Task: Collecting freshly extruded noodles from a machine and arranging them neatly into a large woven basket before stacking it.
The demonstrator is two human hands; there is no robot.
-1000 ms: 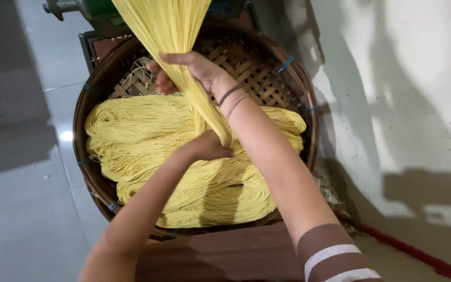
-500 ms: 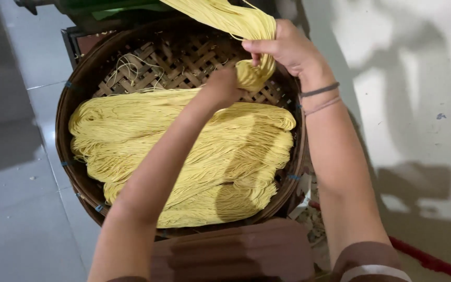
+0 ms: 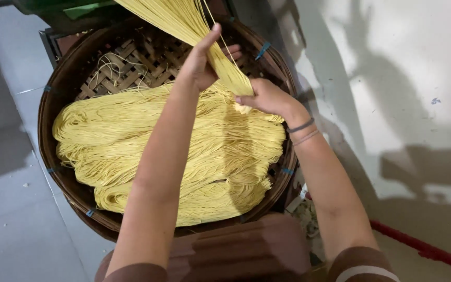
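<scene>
Nearest me, at six o'clock, my knees in dark brown cloth pressed against the rim of the round woven basket (image 3: 45,151). Both forearms reached over it toward twelve. My right hand (image 3: 267,98) was clenched around the lower end of a hanging bundle of yellow noodle strands (image 3: 194,23), pinching it just above the heaped noodles (image 3: 147,146). My left hand (image 3: 202,60) gripped the same bundle a little higher, thumb up along the strands, which ran out of frame at twelve o'clock.

I judged the main risk was strands snapping or slipping free if either hand squeezed or pulled unevenly; a few loose threads (image 3: 105,65) already lay on the bare weave at eleven o'clock. The heap also crowded the rim at five o'clock, so a careless drop could spill noodles over the edge.

The basket sat on a dark frame over a grey tiled floor (image 3: 6,209). At three o'clock rose a pale, scuffed wall (image 3: 392,68) with shadows across it, and a red strip (image 3: 424,248) ran along its foot.
</scene>
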